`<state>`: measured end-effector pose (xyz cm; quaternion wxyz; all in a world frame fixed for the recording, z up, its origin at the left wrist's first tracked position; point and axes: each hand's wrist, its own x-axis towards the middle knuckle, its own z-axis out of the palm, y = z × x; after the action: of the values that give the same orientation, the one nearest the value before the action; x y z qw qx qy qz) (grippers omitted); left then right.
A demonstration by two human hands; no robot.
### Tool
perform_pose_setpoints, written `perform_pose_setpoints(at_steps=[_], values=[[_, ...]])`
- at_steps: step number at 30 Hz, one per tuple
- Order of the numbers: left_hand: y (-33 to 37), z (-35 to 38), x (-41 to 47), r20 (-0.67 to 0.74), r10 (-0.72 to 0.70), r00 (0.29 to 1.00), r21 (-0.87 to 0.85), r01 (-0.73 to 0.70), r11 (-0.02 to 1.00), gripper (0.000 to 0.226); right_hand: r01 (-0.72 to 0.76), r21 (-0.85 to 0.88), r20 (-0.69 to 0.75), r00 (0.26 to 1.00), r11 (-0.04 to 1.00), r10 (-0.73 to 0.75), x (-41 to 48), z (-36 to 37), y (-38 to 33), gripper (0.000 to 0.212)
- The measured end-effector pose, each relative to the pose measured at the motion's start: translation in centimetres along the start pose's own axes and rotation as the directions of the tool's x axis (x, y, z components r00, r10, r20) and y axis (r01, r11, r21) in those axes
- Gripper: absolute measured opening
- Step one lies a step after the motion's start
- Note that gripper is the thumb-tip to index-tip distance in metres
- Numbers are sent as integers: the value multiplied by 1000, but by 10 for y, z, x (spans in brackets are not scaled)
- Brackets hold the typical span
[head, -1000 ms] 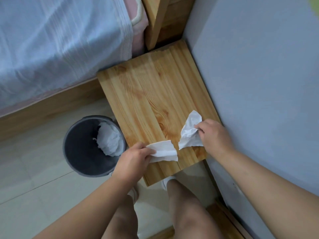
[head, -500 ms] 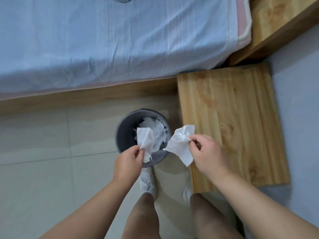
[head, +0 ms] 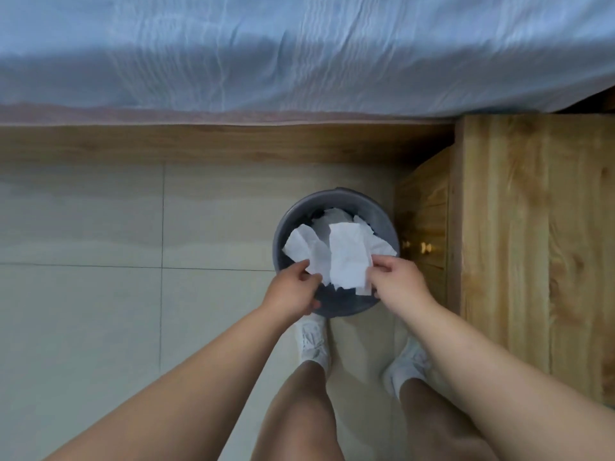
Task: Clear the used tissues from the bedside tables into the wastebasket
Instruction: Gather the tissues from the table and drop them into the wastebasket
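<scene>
No readable text, label or number anywhere — perhaps blur hides some

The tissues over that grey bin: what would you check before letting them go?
1. Left hand pinches a tissue: ok.
2. Right hand pinches the other tissue: ok.
3. Both tissues hang over the wastebasket opening: ok.
4. Room left in the wastebasket, with crumpled tissues already inside: cannot tell.
5. Visible part of the bedside table top shows no tissues: ok; the rest is out of frame.
6. Floor around the wastebasket shows no dropped tissues: ok.
</scene>
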<state>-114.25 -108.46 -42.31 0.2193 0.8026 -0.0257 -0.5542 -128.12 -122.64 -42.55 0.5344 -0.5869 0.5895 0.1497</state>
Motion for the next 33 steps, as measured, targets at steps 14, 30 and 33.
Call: perform_pose_setpoints(at_steps=[14,30,33], values=[[-37,-47,4,-271,-14,962,-78,-7,997,19,-25,-102,-22,999,994,23,-2,3,16,12],[-68,-41,76,2,-12,1000,-337,12,941,58,-182,219,-244,941,958,235,86,39,66,41],[-74,-64,40,-33,-37,999,-383,22,923,56,-144,160,-186,967,977,173,50,31,41,41]])
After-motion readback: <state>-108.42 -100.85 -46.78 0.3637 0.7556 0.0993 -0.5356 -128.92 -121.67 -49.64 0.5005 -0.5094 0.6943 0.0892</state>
